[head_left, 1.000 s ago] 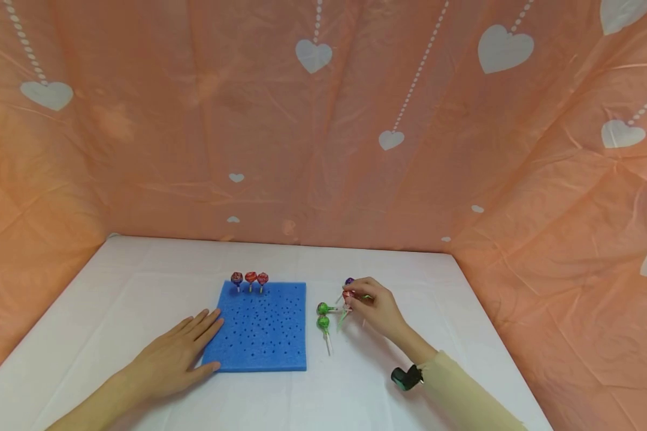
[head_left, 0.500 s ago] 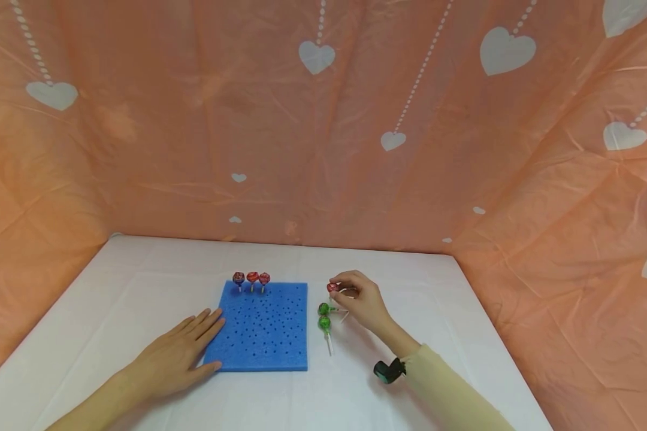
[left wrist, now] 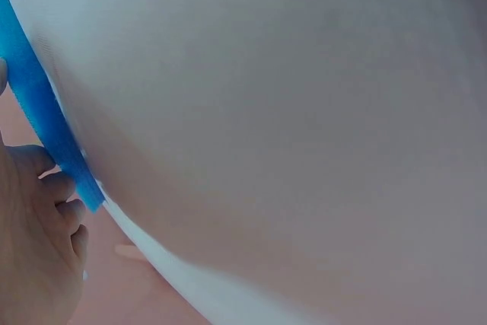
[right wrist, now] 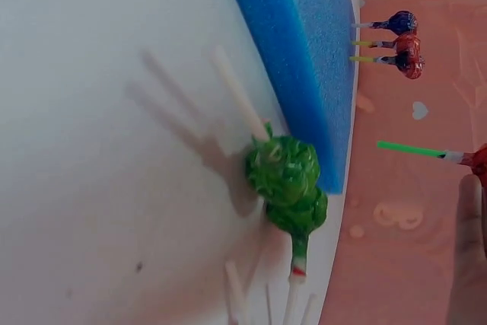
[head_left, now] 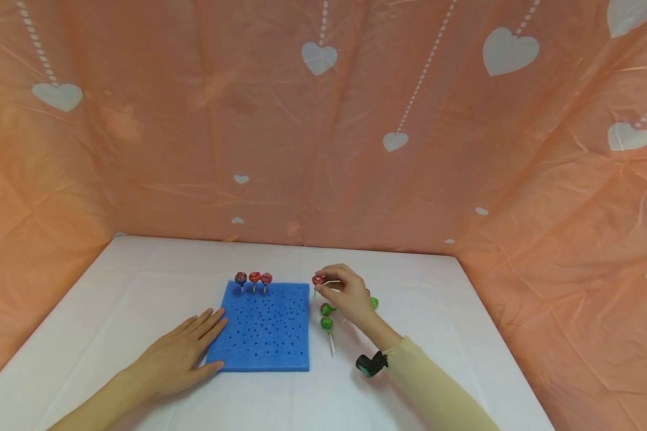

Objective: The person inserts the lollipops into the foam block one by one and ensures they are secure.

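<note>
My right hand (head_left: 347, 299) pinches a red-wrapped lollipop (head_left: 317, 280) by its head, just past the back right corner of a blue foam block (head_left: 269, 335). Its green stick (right wrist: 411, 148) points free of the fingers in the right wrist view. With fingers straight, my left hand (head_left: 175, 356) rests along the block's left edge; the left wrist view shows fingertips against the foam (left wrist: 46, 104). Three lollipops stand upright at the block's back left: a dark purple one (head_left: 240, 278) and two red ones (head_left: 255, 278). Small holes dot the foam's top.
Two green lollipops (head_left: 326, 323) lie on the white table (head_left: 410, 287), right of the block. Beyond my right hand, another green lollipop (head_left: 374, 302) and a reddish one are partly hidden. A black wrist camera (head_left: 371, 364) hangs at the right sleeve. An orange curtain (head_left: 280, 179) backs the table.
My right hand has lifted the red lollipop from the group on the right and carried it left toward the block's back right corner. My left hand stays at the block's edge.
</note>
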### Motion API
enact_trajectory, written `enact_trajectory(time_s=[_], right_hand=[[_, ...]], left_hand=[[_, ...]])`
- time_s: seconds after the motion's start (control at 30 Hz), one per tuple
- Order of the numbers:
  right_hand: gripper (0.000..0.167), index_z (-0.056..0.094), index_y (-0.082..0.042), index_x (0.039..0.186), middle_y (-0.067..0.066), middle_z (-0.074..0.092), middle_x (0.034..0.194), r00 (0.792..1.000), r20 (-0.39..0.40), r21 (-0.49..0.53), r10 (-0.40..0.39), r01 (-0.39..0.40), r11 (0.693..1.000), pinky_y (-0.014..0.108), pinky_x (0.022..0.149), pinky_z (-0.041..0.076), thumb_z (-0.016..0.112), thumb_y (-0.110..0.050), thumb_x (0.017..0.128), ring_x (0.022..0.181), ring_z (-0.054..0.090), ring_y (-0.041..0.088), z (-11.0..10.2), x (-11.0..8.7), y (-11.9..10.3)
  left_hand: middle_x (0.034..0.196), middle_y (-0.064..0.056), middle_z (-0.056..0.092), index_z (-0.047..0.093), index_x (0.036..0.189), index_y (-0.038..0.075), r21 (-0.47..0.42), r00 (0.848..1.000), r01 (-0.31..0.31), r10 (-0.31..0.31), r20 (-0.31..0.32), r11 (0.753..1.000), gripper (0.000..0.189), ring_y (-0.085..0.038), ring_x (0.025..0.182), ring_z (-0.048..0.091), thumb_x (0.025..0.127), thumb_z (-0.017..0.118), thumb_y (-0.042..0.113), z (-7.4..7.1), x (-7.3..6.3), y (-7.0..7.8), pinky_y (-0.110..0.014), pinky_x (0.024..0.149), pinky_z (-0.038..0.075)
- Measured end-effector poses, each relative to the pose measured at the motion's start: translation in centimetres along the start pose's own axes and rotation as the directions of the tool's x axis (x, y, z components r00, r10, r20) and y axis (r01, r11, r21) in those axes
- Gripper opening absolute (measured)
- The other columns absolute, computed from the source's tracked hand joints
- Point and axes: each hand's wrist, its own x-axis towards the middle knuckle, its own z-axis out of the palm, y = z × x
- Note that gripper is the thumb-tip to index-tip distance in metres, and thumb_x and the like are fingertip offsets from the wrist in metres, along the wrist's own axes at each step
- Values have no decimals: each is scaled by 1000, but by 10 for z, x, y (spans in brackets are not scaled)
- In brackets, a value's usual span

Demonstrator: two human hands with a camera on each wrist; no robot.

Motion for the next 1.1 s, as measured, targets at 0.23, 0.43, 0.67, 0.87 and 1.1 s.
enact_trajectory(time_s=[0.23, 0.43, 0.67, 0.87, 1.1], right_hand=[[29, 71, 8, 117, 24, 64, 117, 1000, -7, -21, 9, -10, 1000, 44, 96, 60, 75, 9, 89, 111, 69, 40, 12, 6, -6], [31, 71, 5, 121, 22, 64, 121, 999, -5, -4, 47, -47, 999, 46, 99, 58, 76, 5, 90, 115, 68, 39, 22, 11, 5], [28, 74, -1, 119, 14, 66, 120, 999, -5, -2, 43, -43, 999, 33, 97, 60, 77, -1, 92, 113, 69, 31, 32, 19, 12], [26, 74, -6, 120, 9, 66, 120, 998, 13, -27, 54, -54, 998, 29, 97, 59, 77, -6, 94, 114, 70, 26, 38, 26, 15], [27, 73, -6, 122, 8, 65, 120, 997, 35, -52, 62, -60, 997, 29, 97, 59, 76, -7, 95, 113, 70, 24, 46, 31, 21]], left_hand=[[164, -16, 40, 49, 155, 3, -22, 1000, 10, -10, 22, 1000, 81, -39, 151, 36, 100, 56, 63, 0, 0, 1, -19, 124, -7], [164, -16, 40, 49, 154, 4, -8, 999, 18, -17, 32, 1000, 82, -38, 151, 36, 99, 56, 64, 0, 0, 0, -46, 125, 31], [163, -16, 42, 50, 154, 4, 3, 1000, 10, -10, 21, 1000, 81, -38, 151, 38, 99, 57, 63, 0, 0, 0, -49, 122, 35], [164, -16, 41, 49, 154, 4, -7, 1000, 8, -8, 14, 1000, 81, -38, 151, 37, 99, 56, 63, 0, -1, -1, -33, 129, 15], [164, -16, 40, 48, 155, 4, -19, 1000, 12, -12, 25, 1000, 82, -39, 152, 35, 100, 55, 64, -1, 0, 0, -23, 127, -3]])
